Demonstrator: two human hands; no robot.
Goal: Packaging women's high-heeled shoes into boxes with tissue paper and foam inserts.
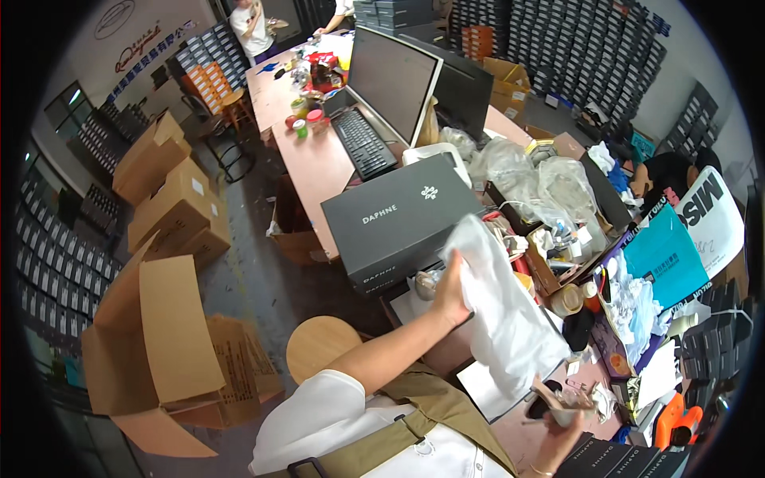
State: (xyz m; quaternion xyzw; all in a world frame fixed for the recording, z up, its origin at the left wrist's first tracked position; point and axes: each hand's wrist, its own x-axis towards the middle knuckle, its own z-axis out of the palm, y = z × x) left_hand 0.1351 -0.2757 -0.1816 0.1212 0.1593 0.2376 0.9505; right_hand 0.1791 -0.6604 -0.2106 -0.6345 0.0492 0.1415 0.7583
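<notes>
My left hand (pixel 452 293) is raised in front of me and grips a large sheet of white wrapping paper (pixel 504 309) that hangs down over the desk. Just beyond it lies a dark grey shoe box (pixel 398 215) with its lid on. My right hand (pixel 567 418), low at the right, holds a high-heeled shoe (pixel 558 396) with clear parts by its heel. Part of that hand is hidden by the shoe.
A monitor (pixel 392 80) and keyboard (pixel 362 143) stand on the pink desk (pixel 315 171). Plastic bags, tape (pixel 566 300), a teal bag (pixel 665 259) and clutter lie at right. A round stool (pixel 319 346) and open cardboard boxes (pixel 167 334) are at left. People stand far back.
</notes>
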